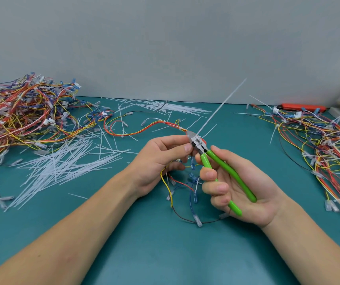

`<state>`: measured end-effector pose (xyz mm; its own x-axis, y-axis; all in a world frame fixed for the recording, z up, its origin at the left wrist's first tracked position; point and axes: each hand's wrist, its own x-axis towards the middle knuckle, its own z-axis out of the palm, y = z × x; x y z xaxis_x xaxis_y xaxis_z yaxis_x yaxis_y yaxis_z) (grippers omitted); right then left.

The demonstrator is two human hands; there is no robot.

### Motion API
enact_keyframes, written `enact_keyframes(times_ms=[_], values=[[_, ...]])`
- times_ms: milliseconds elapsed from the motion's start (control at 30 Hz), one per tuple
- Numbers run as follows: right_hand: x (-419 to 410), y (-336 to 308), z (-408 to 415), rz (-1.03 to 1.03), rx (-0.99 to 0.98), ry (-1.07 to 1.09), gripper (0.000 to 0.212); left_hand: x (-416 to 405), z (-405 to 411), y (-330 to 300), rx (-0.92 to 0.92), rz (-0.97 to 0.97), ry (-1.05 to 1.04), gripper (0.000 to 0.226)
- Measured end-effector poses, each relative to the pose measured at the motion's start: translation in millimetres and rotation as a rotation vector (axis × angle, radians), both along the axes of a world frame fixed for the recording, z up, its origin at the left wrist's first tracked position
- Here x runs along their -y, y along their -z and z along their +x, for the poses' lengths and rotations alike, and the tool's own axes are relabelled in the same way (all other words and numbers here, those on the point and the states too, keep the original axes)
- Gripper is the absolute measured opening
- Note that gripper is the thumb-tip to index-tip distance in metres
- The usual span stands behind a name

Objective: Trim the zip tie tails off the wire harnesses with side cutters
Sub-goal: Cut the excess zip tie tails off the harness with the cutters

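Note:
My left hand pinches a wire harness of red, orange and yellow wires at mid-table. Its loose ends with blue and clear terminals hang below my hands. My right hand grips green-handled side cutters, palm up. The steel jaws sit against the harness at the base of a long white zip tie tail, which sticks up and to the right. Whether the jaws have closed through the tail cannot be told.
A big heap of harnesses fills the left of the teal table. Another heap lies at the right. Cut white tie tails are strewn left and behind. An orange tool lies at the back right by the grey wall.

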<state>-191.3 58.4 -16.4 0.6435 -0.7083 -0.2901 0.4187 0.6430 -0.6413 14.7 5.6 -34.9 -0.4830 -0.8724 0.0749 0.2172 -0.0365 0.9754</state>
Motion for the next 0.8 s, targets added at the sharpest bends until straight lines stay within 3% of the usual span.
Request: enact_keyframes(times_ms=[467,800], values=[[2.1,2.7,-0.5,0.009,0.041,-0.116,0.044,1.4,0.1,1.9,-0.024,0.031,-0.028,0.016],[-1.3,-3.8,5.1,0.004,-0.074,0.011,0.036,2.2,0.9,1.6,-0.051,0.071,-0.036,0.013]])
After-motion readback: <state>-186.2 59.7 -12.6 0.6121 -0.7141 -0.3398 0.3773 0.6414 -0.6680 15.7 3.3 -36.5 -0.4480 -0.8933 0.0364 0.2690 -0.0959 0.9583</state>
